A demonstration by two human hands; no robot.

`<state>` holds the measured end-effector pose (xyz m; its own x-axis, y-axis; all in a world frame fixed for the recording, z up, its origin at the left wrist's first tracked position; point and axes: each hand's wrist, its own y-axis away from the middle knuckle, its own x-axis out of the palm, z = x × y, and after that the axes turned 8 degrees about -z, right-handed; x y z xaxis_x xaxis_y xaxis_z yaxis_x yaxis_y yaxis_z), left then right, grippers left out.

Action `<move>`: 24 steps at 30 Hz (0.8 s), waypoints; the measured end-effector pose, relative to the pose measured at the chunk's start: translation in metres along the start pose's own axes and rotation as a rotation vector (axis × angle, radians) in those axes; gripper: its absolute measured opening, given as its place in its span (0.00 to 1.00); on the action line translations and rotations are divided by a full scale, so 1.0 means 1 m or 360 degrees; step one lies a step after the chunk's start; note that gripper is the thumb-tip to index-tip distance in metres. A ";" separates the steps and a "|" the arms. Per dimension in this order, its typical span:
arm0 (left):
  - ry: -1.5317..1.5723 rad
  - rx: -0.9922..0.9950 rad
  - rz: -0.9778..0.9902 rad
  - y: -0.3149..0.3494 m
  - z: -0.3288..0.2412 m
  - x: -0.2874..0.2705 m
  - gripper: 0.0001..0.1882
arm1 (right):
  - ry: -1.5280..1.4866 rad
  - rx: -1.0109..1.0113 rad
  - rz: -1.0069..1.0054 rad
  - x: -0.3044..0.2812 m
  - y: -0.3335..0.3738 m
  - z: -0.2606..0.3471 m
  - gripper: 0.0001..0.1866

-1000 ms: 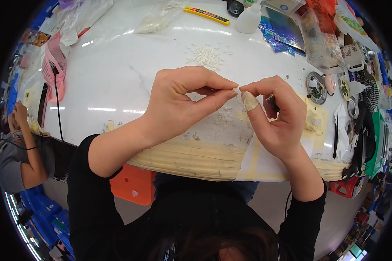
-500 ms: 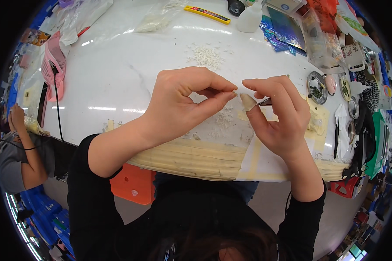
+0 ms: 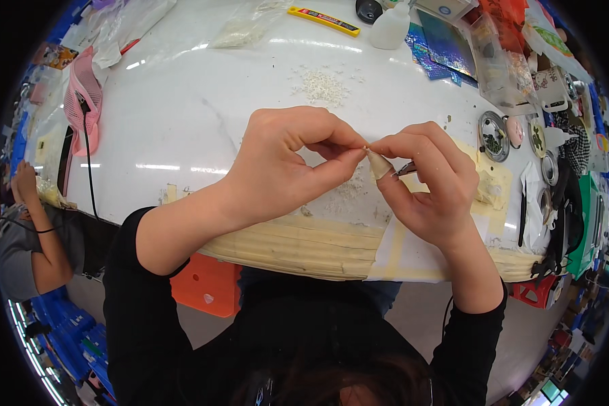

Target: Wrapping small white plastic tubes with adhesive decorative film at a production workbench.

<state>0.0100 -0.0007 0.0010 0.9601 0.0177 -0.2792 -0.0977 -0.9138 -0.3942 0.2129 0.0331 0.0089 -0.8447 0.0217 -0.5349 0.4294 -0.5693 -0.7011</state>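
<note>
My left hand (image 3: 284, 166) is closed in a pinch, thumb and forefinger holding a tiny pale piece (image 3: 365, 147), too small to name. Against that pinch rest the thumb and forefinger of my right hand (image 3: 436, 183), the fingertips of both hands meeting at the piece. A beige finger cot (image 3: 380, 166) covers the right thumb's tip. Inside the curl of the right fingers lies a slim metal tool (image 3: 406, 169), its kind mostly hidden by the hand. Beyond the hands, a heap of tiny white pieces (image 3: 323, 86) is scattered on the white table (image 3: 176, 122).
At the far side are a yellow cutter knife (image 3: 323, 21), a white squeeze bottle (image 3: 390, 28) and shiny blue sheets (image 3: 446, 47). Round metal dishes (image 3: 494, 135) stand at the right. A pink mesh item (image 3: 84, 101) with a black cable lies left, near another person's arm (image 3: 44, 230).
My right hand has moved slightly left, so its forefinger and covered thumb now meet the left fingertips. The gap between the hands has closed. The left hand has barely shifted.
</note>
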 end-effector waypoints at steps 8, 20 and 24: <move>0.0186 -0.0176 0.0042 0.001 -0.004 0.000 0.05 | -0.0160 0.0218 0.0145 -0.003 -0.001 0.002 0.14; 0.0137 0.0020 -0.0011 -0.001 -0.001 -0.001 0.07 | -0.0298 0.0438 0.0145 -0.005 -0.001 0.004 0.11; -0.0203 0.0435 -0.0045 -0.006 0.001 -0.003 0.10 | -0.0308 0.0345 0.0135 -0.004 -0.001 0.002 0.10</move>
<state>0.0076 0.0046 0.0034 0.9243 0.1083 -0.3660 -0.1551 -0.7696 -0.6194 0.2157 0.0318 0.0126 -0.8629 -0.1784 -0.4728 0.4400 -0.7252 -0.5296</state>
